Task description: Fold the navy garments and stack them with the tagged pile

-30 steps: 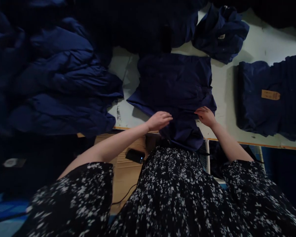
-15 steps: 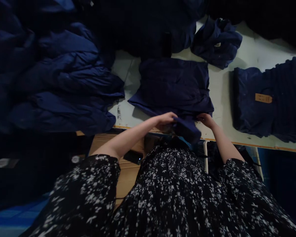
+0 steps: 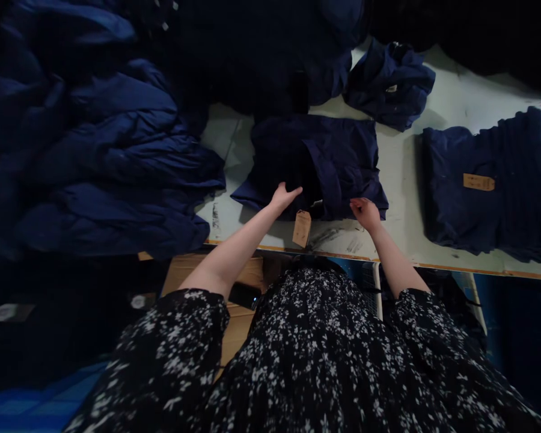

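Left hand (image 3: pixel 286 198) and right hand (image 3: pixel 365 213) lay open on a folded navy garment (image 3: pixel 338 162).
Neither gripped anything; a paper tag (image 3: pixel 302 228) hung just below the garment.

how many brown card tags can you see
2. One tag hangs from the folded navy garment, one tag lies on the right navy stack; the piles may hide more.

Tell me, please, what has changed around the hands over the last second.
The overhanging end of the navy garment was folded away from the person onto its top, exposing a brown tag on the table. The left hand and right hand have let go, open near its edge. The neighbouring navy piles stayed.
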{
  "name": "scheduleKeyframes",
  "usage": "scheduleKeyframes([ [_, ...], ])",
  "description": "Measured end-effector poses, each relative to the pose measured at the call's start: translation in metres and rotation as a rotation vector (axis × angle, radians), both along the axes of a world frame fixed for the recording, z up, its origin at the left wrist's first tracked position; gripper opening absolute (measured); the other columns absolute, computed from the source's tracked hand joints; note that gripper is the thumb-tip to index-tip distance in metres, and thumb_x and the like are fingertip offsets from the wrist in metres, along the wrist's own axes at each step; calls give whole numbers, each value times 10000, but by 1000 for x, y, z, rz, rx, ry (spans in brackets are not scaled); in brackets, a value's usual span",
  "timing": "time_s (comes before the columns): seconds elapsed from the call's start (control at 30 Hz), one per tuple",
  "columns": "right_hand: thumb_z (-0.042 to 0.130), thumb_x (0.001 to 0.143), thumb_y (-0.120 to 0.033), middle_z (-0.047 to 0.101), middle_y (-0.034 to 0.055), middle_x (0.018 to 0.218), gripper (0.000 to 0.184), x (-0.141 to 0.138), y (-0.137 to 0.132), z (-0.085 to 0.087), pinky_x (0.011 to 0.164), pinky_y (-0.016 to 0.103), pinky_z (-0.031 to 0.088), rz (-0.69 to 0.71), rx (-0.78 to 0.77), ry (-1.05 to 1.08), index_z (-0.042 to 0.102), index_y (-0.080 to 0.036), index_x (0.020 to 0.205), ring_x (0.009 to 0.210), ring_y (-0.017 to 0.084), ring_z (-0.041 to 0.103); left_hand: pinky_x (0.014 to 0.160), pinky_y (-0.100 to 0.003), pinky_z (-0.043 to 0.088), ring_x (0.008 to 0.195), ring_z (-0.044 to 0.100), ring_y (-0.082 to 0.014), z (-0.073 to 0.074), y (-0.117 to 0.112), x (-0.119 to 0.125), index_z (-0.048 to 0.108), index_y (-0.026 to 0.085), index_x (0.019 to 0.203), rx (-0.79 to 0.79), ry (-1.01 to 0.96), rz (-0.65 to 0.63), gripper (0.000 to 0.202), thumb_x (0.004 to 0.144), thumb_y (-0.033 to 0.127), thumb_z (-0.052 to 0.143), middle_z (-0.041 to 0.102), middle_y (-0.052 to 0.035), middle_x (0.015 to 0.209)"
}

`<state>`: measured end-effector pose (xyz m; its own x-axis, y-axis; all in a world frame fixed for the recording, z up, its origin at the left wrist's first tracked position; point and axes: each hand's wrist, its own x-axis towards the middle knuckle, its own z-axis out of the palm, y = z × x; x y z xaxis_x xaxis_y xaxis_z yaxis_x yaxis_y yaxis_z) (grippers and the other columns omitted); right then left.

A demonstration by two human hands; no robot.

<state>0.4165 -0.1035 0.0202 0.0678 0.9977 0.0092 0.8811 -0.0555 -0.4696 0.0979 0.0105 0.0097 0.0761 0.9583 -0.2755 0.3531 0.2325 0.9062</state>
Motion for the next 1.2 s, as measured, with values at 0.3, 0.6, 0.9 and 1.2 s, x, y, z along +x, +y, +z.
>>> scheduleKeyframes([
  [0.3, 539, 928, -155, 802, 111, 1132, 365, -5, 0, -2, 914, 336, 565, -171, -183, -88, 805, -190, 1176, 1054, 268, 731, 1112, -412, 499, 1298, 647, -329, 5, -27, -11, 537, 77, 1483, 116, 356, -63, 629, 909, 284, 691, 686, -212, 1369],
  [0.6, 547, 986, -334, 548, 120, 1594, 477, 23, -11, -3, 1206, 587, 365, -44, -144, -360, 671, -247, 1438, 1477, 367, 449, 994, -559, 462, 1296, 534, -439, 29, -27, -79, 716, 165, 1237, 159, 1107, -384, 364, 922, 250, 555, 620, -242, 1337],
  [0.9, 604, 965, -606, 216, 125, 1776, 865, 35, -51, -31, 1255, 582, 349, -2, -304, -421, 320, -233, 1692, 1630, 383, 219, 977, -502, 451, 1309, 495, -416, 19, -63, -91, 622, 200, 1317, 132, 1131, -485, 372, 989, 330, 502, 555, -233, 1400],
  [1.2, 514, 1013, -354, 733, 146, 1347, 349, 65, -41, -15, 1077, 462, 538, -293, -85, -84, 742, -208, 1234, 1242, 302, 682, 971, -374, 492, 1139, 649, -315, 28, -19, -120, 726, 217, 1047, 145, 954, -276, 351, 1018, 364, 408, 730, -157, 1143],
])
